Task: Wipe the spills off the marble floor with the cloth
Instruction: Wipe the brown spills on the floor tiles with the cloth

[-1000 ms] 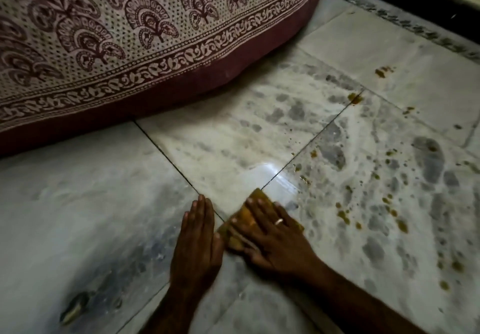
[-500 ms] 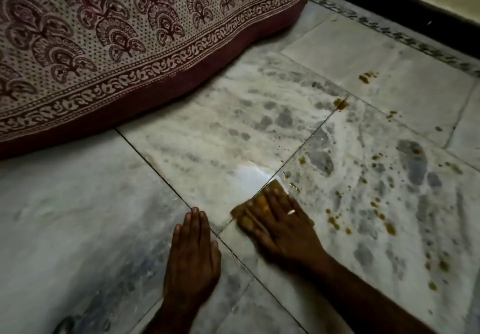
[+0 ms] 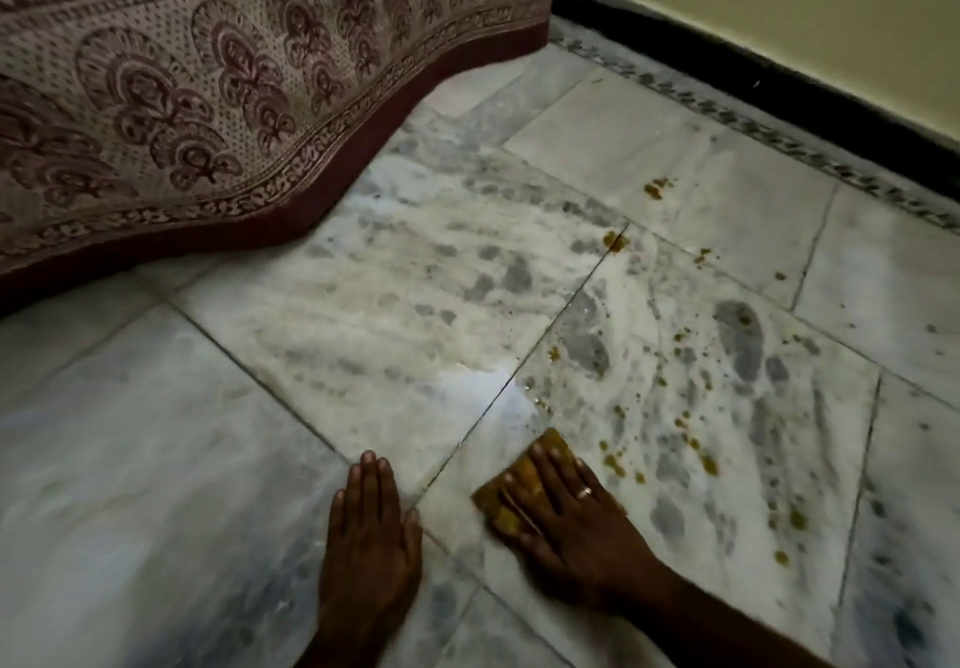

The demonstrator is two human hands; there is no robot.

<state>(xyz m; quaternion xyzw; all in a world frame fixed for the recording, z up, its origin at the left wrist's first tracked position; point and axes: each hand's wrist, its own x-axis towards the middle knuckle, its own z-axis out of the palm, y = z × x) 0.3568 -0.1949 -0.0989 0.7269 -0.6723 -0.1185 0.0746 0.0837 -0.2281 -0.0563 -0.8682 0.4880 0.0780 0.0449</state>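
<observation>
A small yellow-brown cloth (image 3: 498, 504) lies flat on the grey-veined marble floor (image 3: 363, 335). My right hand (image 3: 566, 517), with a ring on one finger, presses down on the cloth and covers most of it. My left hand (image 3: 369, 532) rests flat on the floor to the left of the cloth, fingers together, holding nothing. Brown-orange spill drops (image 3: 691, 439) are scattered over the tile right of the cloth. Further blobs sit at a tile joint (image 3: 615, 241) and near the far tile (image 3: 655, 190).
A patterned maroon-and-cream bedcover (image 3: 218, 111) hangs to the floor at the upper left. A cream wall with a black skirting (image 3: 779, 80) runs along the upper right, with a patterned stone border below it. A bright reflection (image 3: 498, 387) shines on the wet tile.
The right hand has slid the cloth to the right, away from the left hand and toward the drops. The view has shifted, showing more wall and floor.
</observation>
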